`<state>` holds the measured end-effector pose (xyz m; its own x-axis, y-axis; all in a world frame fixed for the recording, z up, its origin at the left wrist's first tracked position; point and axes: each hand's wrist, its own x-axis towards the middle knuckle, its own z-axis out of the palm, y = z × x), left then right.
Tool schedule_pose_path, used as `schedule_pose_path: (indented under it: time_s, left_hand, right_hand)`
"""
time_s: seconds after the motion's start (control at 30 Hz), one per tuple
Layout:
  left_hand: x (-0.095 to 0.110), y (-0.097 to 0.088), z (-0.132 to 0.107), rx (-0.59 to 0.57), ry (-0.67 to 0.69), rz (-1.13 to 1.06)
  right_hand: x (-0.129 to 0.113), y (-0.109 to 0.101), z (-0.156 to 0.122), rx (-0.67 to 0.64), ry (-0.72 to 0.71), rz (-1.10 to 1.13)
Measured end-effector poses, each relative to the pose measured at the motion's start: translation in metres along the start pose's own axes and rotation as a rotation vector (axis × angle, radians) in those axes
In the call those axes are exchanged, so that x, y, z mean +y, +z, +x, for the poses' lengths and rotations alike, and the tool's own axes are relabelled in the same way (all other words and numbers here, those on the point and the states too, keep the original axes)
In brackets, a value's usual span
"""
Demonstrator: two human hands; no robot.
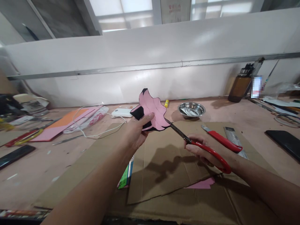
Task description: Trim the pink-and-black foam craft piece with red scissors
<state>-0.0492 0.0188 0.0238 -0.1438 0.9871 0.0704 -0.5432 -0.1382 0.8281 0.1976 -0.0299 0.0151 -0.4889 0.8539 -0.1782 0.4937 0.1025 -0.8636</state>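
Red scissors (201, 145) point far L, axis from near R, R hand's (209, 142) fingers clamped on; L hand (137, 132) pinches wavy, blk-edged pink cutout (153, 107).

"What do you make of the wearer's arms?"
"Bare as far as they show. The left forearm (100, 175) is broad and smooth in outline, thinning evenly towards its wrist (126, 137)."
"And the other side?"
"Much the same: the right forearm (262, 181) is bare too, a long plain taper."
"Hands?"
"Both ungloved, left hand (138, 129) and right hand (208, 142) alike. The left thumb (148, 118) ends in a rounded tip."
"Can you see the nails?"
"Hardly. The right fingers (194, 149) are small and partly hidden, so I wouldn't swear to any detail."
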Motion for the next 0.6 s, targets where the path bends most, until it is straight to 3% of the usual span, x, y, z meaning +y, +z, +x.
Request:
schedule_pose_path:
  time_s: [0.33,0.6]
  left_hand:
    - [0.0004,-0.0003,0.0008,0.011,0.013,0.02]
    - [-0.0008,-0.0026,0.0018,-0.011,0.011,0.016]
  right_hand:
    - [0.0056,0.0014,0.0029,-0.024,-0.001,0.069]
    - [0.0047,0.0043,0.0032,-0.026,0.085,0.171]
